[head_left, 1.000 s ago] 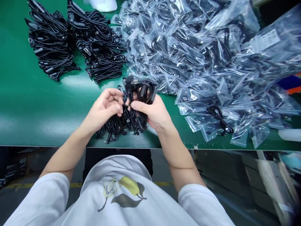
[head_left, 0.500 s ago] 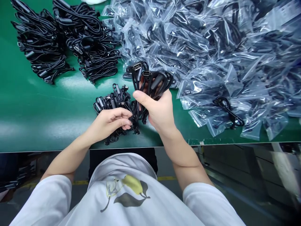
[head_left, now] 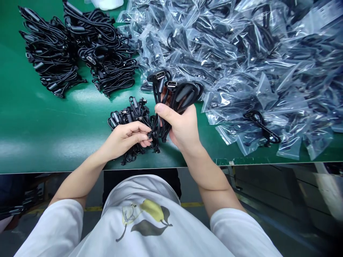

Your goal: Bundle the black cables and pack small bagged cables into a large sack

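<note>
Head view: right hand (head_left: 183, 128) holds a bunch of cables (head_left: 174, 96) tight; left hand (head_left: 125, 137) fingers pinch its lower ends above the table (head_left: 40, 117).

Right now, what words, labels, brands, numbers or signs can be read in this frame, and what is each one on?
No text can be read here.
The pale patch on a bag at top right, perhaps a label: too blurred to read.
The shirt print: a pear picture, no words.
The cable bundle in the right hand: no legible marking on its connectors.
</note>
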Tool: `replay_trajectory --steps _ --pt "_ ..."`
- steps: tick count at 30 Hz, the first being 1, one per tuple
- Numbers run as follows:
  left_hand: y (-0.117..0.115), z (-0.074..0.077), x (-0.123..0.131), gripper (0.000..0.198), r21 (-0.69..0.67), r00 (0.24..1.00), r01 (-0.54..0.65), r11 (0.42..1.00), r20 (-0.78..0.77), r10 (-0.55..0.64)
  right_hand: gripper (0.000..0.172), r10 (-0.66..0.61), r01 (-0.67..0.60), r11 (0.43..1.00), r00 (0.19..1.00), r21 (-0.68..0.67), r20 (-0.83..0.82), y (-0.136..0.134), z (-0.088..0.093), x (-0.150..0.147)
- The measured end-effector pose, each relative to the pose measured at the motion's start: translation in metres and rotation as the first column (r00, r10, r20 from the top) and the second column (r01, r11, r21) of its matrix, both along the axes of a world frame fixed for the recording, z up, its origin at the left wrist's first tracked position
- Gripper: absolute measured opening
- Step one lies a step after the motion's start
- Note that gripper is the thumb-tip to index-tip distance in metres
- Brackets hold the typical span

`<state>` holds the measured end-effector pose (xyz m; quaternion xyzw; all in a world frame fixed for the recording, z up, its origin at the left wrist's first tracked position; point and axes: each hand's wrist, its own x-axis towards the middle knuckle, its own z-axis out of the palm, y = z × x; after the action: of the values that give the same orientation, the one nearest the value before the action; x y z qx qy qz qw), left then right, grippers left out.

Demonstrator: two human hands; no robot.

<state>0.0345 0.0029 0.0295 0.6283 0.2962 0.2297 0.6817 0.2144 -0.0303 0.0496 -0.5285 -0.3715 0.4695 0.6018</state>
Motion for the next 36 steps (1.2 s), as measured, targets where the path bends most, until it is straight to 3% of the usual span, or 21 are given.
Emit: replay_trajectory --steps 13,17,23,29,36 --pt "0.0 0.0 -0.002 0.024 0.036 1.0 0.009 0.999 0.011 -0.009 0.04 0.083 -0.074 0.993 0.992 0.09 -0.098 -0.004 0.002 0.0" --pt "-0.001 0.002 -0.003 0.023 -0.031 0.999 0.035 0.999 0.026 -0.034 0.037 0.216 -0.214 0.976 0.969 0.025 -0.121 -0.001 0.003 0.004" --pt "-0.004 0.005 -0.004 0.028 -0.187 0.981 0.192 0.963 0.035 -0.189 0.04 0.353 -0.38 0.921 0.909 -0.092 -0.219 0.004 0.0 0.004" --pt "-0.003 0.006 -0.008 0.028 -0.244 0.964 0.267 0.932 0.06 -0.26 0.04 0.29 -0.328 0.937 0.924 -0.124 -0.251 0.004 -0.001 -0.002" --pt "-0.002 0.005 -0.01 0.029 -0.209 0.964 0.263 0.942 0.022 -0.265 0.035 0.318 -0.352 0.932 0.911 -0.092 -0.264 0.002 -0.005 -0.002"
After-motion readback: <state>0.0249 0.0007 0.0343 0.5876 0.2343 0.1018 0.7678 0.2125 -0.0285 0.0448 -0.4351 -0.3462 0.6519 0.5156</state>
